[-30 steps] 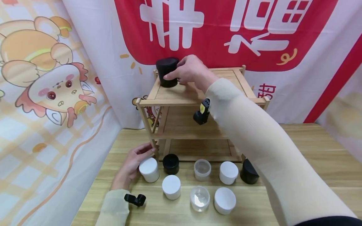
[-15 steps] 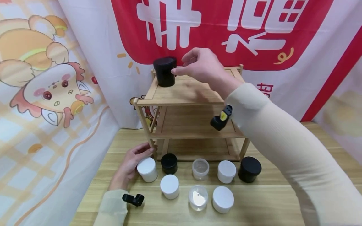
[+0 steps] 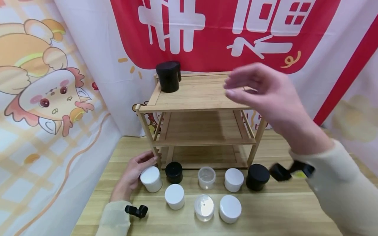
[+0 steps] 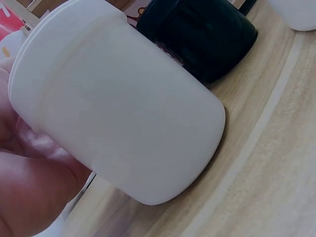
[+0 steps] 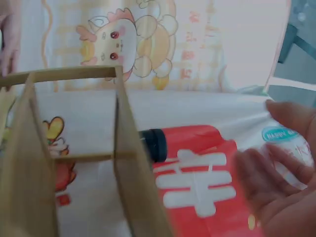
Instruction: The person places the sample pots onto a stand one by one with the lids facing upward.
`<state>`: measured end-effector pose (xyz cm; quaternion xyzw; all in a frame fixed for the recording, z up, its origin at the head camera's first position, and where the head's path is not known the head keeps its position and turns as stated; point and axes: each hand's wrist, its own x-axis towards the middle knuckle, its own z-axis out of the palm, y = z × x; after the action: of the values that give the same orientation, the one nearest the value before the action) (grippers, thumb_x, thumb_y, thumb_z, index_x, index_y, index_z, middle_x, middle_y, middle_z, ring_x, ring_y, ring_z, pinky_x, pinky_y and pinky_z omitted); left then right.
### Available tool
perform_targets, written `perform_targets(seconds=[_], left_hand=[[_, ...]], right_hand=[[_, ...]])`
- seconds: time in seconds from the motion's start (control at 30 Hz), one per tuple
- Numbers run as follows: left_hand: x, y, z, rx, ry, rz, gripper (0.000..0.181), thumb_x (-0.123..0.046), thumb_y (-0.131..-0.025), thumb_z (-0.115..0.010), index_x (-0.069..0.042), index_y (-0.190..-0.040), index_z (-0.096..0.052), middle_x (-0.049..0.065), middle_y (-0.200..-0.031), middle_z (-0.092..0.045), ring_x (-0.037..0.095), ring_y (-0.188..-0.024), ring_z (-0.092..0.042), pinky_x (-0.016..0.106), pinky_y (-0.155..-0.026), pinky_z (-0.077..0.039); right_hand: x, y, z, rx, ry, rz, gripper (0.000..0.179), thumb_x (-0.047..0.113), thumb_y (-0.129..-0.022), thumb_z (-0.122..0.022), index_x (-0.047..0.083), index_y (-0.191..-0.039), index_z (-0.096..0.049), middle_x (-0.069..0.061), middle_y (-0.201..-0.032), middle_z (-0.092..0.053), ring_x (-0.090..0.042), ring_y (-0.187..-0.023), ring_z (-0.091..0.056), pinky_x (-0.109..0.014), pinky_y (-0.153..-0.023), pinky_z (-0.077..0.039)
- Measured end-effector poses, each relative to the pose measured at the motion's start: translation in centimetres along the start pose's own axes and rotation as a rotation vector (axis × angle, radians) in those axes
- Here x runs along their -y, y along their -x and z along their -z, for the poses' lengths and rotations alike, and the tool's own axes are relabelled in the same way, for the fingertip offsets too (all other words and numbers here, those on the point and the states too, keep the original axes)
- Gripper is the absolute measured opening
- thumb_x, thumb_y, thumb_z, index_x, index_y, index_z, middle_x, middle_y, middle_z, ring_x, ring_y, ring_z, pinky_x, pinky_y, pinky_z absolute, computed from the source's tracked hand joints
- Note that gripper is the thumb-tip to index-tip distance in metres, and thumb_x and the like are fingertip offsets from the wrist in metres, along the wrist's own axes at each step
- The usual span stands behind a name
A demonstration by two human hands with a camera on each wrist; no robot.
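My right hand (image 3: 262, 93) is in the air above the right side of the wooden shelf (image 3: 203, 106), fingers loosely bent and holding nothing. On the shelf's top board, at the left end, stands a black lidded jar (image 3: 168, 77), with a second black jar (image 3: 179, 70) partly hidden behind it. Down at the table, my left hand (image 3: 134, 172) grips the shelf's front left post, thumb in front and fingers reaching behind. Right beside that hand stands a white jar (image 3: 151, 179), which fills much of the left wrist view and hides part of the hand there.
Two rows of jars stand on the table before the shelf: a small black jar (image 3: 174, 172), clear jars (image 3: 206, 178), several white jars (image 3: 234, 180) and a larger black jar (image 3: 258, 177) at the right. Printed cloth (image 3: 203, 39) hangs behind and at the left.
My right hand has let go of the black jar on the top board and moved away to the right. The jar stays standing there. My left hand keeps its place at the post.
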<state>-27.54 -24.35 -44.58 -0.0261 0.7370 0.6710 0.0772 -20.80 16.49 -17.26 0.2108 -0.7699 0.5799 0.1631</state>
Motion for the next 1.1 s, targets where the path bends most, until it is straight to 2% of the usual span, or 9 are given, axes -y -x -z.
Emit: perform_targets(seconds=[0.1,0.13,0.2,0.3,0.43,0.53,0.63,0.9,1.1], left_hand=[[-0.1,-0.1,-0.2,-0.004,0.004,-0.009,0.058,-0.022,-0.101,-0.078,-0.005,-0.152,-0.059,-0.004,-0.132,-0.076,0.013,-0.118,-0.068,0.026,-0.097,-0.058],[0.0,-0.1,-0.2,0.003,0.011,-0.008,0.057,-0.021,-0.101,-0.077,-0.005,-0.152,-0.058,-0.003,-0.132,-0.076,0.014,-0.118,-0.068,0.027,-0.097,-0.058],[0.2,0.0,-0.3,0.013,0.024,-0.01,0.057,-0.02,-0.101,-0.077,-0.005,-0.152,-0.058,-0.001,-0.133,-0.077,0.015,-0.117,-0.07,0.028,-0.097,-0.059],[0.2,0.0,-0.3,0.013,0.043,-0.014,0.056,-0.018,-0.101,-0.077,-0.003,-0.152,-0.058,-0.005,-0.127,-0.078,0.014,-0.114,-0.071,0.028,-0.096,-0.06],[0.1,0.0,-0.2,0.002,0.054,-0.008,0.057,-0.016,-0.101,-0.076,-0.001,-0.153,-0.056,-0.007,-0.124,-0.078,0.013,-0.112,-0.071,0.027,-0.095,-0.06],[0.0,0.1,-0.2,0.003,0.053,-0.004,0.058,-0.016,-0.101,-0.076,-0.001,-0.153,-0.056,-0.005,-0.126,-0.078,0.013,-0.113,-0.071,0.028,-0.095,-0.06],[-0.1,0.2,-0.1,0.008,0.041,-0.008,0.057,-0.018,-0.101,-0.076,-0.003,-0.153,-0.056,-0.002,-0.131,-0.077,0.014,-0.115,-0.071,0.028,-0.096,-0.06],[0.1,0.2,0.0,0.012,0.05,-0.008,0.054,-0.017,-0.101,-0.076,-0.004,-0.151,-0.059,-0.003,-0.129,-0.078,0.014,-0.115,-0.071,0.028,-0.096,-0.06],[0.1,0.1,0.1,0.004,0.019,-0.008,0.057,-0.02,-0.101,-0.077,-0.004,-0.152,-0.058,-0.003,-0.132,-0.077,0.013,-0.118,-0.069,0.027,-0.098,-0.059]], right_hand=[[-2.7,3.2,1.5,-0.095,-0.088,0.209,0.036,-0.005,-0.092,-0.08,-0.004,-0.127,-0.071,-0.012,-0.122,-0.077,-0.022,-0.111,-0.075,-0.019,-0.095,-0.06],[-3.8,4.2,2.0,-0.124,-0.124,0.25,0.036,-0.011,-0.091,-0.078,-0.01,-0.125,-0.07,-0.014,-0.119,-0.078,-0.022,-0.109,-0.076,-0.019,-0.095,-0.06],[-5.6,6.0,2.9,-0.175,-0.152,0.258,0.035,-0.018,-0.089,-0.075,-0.016,-0.124,-0.067,-0.014,-0.116,-0.079,-0.021,-0.106,-0.077,-0.02,-0.093,-0.061],[-8.3,8.2,4.2,-0.226,-0.226,0.189,0.031,-0.022,-0.089,-0.071,-0.022,-0.12,-0.065,-0.015,-0.111,-0.08,-0.02,-0.099,-0.078,-0.02,-0.088,-0.063],[-12.3,10.6,5.3,-0.263,-0.171,0.054,0.027,-0.017,-0.092,-0.072,-0.017,-0.119,-0.067,-0.007,-0.107,-0.082,-0.014,-0.093,-0.076,-0.017,-0.081,-0.062],[-15.1,12.0,5.6,-0.242,-0.146,-0.055,0.028,-0.012,-0.094,-0.074,-0.013,-0.122,-0.069,-0.002,-0.108,-0.083,-0.01,-0.095,-0.077,-0.016,-0.081,-0.061],[-17.4,13.1,5.7,-0.223,-0.169,-0.127,0.031,-0.01,-0.095,-0.074,-0.011,-0.125,-0.068,0.0,-0.111,-0.083,-0.009,-0.099,-0.077,-0.015,-0.084,-0.061],[-21.3,14.6,5.5,-0.168,-0.16,-0.221,0.036,-0.004,-0.098,-0.074,-0.007,-0.132,-0.067,0.004,-0.118,-0.081,-0.006,-0.108,-0.076,-0.014,-0.091,-0.059],[-23.6,15.5,5.7,-0.036,-0.101,-0.238,0.041,-0.004,-0.099,-0.072,-0.005,-0.139,-0.062,0.008,-0.127,-0.078,-0.002,-0.116,-0.073,-0.013,-0.095,-0.057]])
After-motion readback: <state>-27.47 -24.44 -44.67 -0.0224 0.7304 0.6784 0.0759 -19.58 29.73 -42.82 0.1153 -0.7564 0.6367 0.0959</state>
